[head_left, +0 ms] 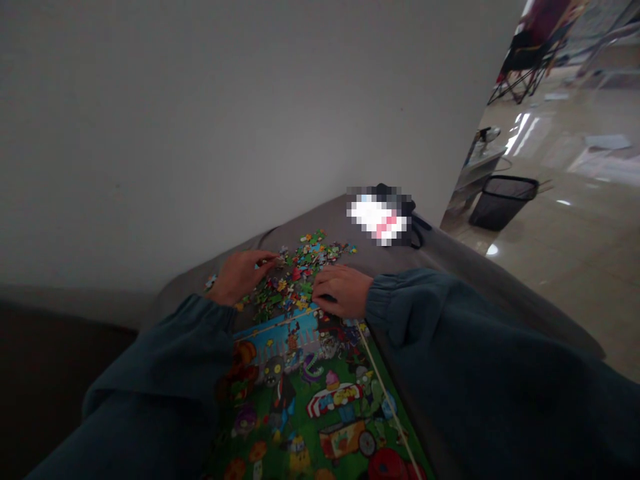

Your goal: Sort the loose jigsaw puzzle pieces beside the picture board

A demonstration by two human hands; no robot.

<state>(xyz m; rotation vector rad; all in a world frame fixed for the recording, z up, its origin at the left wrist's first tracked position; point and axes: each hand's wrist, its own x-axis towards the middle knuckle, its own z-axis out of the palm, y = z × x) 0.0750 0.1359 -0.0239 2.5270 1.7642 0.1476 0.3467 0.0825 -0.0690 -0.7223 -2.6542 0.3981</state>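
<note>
Item: loose puzzle pieces (300, 270), heaped on the grey tabletop (450, 260) beyond the assembled picture (320, 393), being sifted by left hand (239, 275), fingers curled, and right hand (343, 290), laid flat; piles are best being spread thin, judged.

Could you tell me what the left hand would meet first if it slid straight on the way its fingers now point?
Probably the pile of loose puzzle pieces: the left hand points right along the grey surface, fingertips already at its edge.
</note>
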